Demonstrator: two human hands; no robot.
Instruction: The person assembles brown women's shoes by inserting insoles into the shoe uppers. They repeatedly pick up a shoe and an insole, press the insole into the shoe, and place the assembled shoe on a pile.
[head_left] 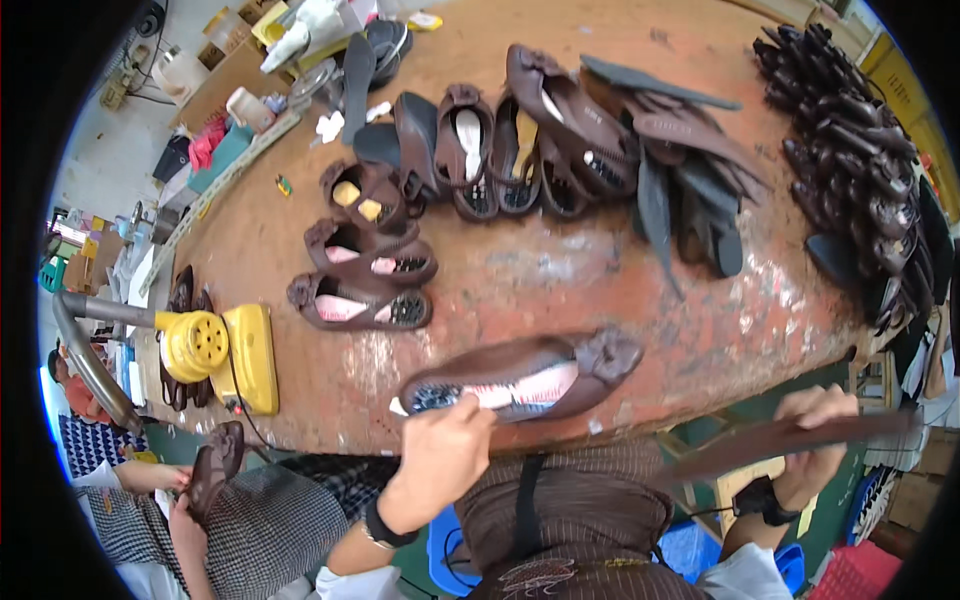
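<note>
A brown slip-on shoe [455, 372] with a bow at its toe lies near the front edge of the workbench, toe to the right, its pale lining showing. My left hand [445, 460] is closed at the shoe's opening, toward the heel; its fingertips reach inside, so what exactly they pinch is partly hidden. Off the bench edge at the right, my right hand [815, 450] grips a long flat brown insole [720, 452], seen nearly edge-on and slightly blurred.
Several brown shoes [365, 305] stand beyond in a curved row, beside loose soles and insoles [690, 140]. Dark shoes are heaped [850, 150] at the far right. A yellow machine [250, 355] stands at left. A co-worker's hands [180, 490] hold another shoe [215, 465].
</note>
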